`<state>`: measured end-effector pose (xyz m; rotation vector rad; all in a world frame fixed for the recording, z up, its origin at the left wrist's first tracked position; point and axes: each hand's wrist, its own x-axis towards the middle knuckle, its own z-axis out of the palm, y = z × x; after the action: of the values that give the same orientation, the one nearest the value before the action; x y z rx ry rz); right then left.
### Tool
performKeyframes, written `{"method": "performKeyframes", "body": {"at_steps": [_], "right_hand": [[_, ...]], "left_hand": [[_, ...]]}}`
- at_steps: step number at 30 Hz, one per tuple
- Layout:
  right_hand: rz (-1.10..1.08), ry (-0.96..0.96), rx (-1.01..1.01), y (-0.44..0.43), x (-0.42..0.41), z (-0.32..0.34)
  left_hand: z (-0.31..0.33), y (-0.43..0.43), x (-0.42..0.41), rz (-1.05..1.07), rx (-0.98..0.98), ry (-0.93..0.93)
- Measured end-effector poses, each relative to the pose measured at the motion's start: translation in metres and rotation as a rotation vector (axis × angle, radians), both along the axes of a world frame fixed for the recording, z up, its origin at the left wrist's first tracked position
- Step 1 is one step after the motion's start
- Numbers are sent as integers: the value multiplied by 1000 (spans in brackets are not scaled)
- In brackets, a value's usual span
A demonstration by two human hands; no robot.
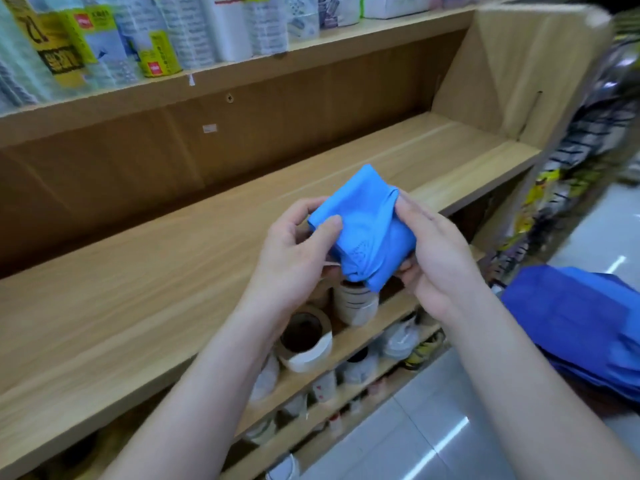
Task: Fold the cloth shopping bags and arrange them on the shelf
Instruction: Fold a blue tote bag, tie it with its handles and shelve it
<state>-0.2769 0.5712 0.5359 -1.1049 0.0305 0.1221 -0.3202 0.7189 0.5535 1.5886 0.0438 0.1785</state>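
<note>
Finishing the fold, seemingly: pinching bag [363,220] at centre, over shelf [173,271] edge, with left grip [298,258] at its 9 o'clock and right grip [440,258] at 3, both curled round it. Next, probably: squaring up and laying flat toward 12. Then on to pile [581,323] at 4.

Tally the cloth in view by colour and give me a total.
Light blue: 1, the light blue bag, folded small, held by the left hand and the right hand above the shelf.
Dark blue: 1, the dark blue heap at the right; how many bags it holds cannot be told.
Total: 2
</note>
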Motion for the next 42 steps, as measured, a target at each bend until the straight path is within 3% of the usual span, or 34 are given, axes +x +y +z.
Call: {"method": "performKeyframes", "body": {"at_steps": [5,10,17,22,29,31,35,37,42], "right_hand": [[-146,-45,-121,-58,25,-3],[-29,-97,-205,-126,61,-3],[-24,-222,-516,-194,123,-11],[-211,-328,-736,-217,170,-9],[-391,-371,-812,-222,212,-24],[-451,-378,-817,-222,218,-28],[-630,-367,-779,-228,228,-33],[-676,-369,-744,-228,233,-35],[-724,-362,-638,-230,239,-37]], "left_hand": [[-5,-41,32,-22,-84,103],[-3,-85,81,96,-76,65],[-2,-140,165,233,0,91],[0,-156,231,325,42,135],[0,-151,323,431,96,190],[-3,-147,335,404,274,162],[-9,-136,346,309,1028,-86],[-9,-134,352,220,1150,-156],[-14,-136,373,230,1179,-230]]}}
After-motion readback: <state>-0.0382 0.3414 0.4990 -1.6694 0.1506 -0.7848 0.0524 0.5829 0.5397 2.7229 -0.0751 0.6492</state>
